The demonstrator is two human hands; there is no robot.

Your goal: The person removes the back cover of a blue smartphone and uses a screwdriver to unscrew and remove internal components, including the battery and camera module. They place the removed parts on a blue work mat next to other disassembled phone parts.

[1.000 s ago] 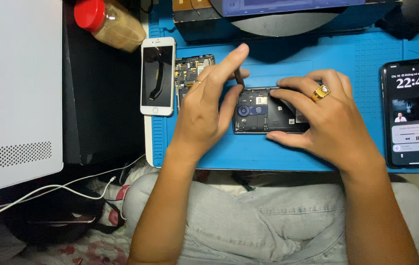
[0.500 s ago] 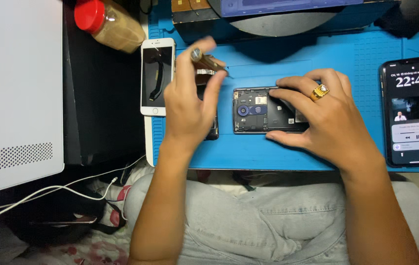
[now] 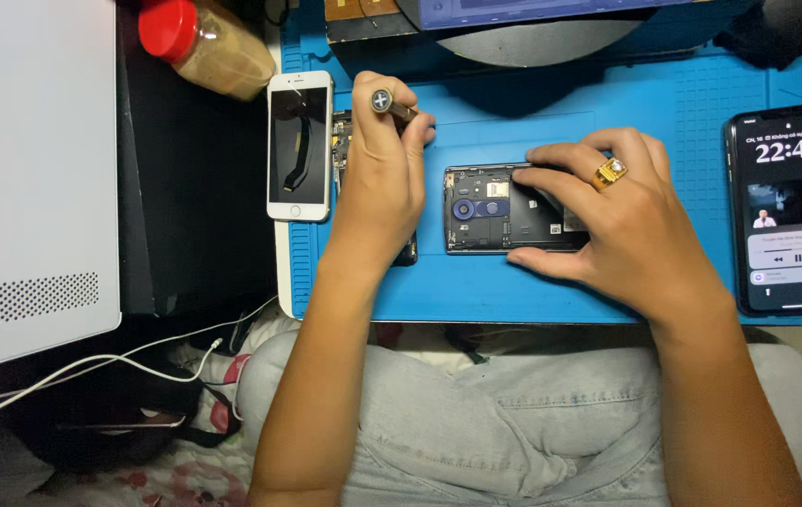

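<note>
A person works on an opened phone [image 3: 490,211] lying on a blue mat [image 3: 532,291].

The left hand [image 3: 382,178] is closed around a screwdriver [image 3: 390,105], its round cap turned up, just left of the phone. The right hand [image 3: 622,221], wearing a gold ring [image 3: 609,173], lies flat on the phone's right half, fingers pressing it down. A white phone [image 3: 300,145] lies at the mat's left edge, a lit black phone [image 3: 789,207] at its right.

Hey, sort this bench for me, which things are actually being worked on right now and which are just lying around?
In use:
left hand gripping a screwdriver
right hand resting on the opened black phone
blue work mat beneath them

Lying about:
white phone, screen dark
black phone with its screen lit
red-capped jar
white cables
</note>
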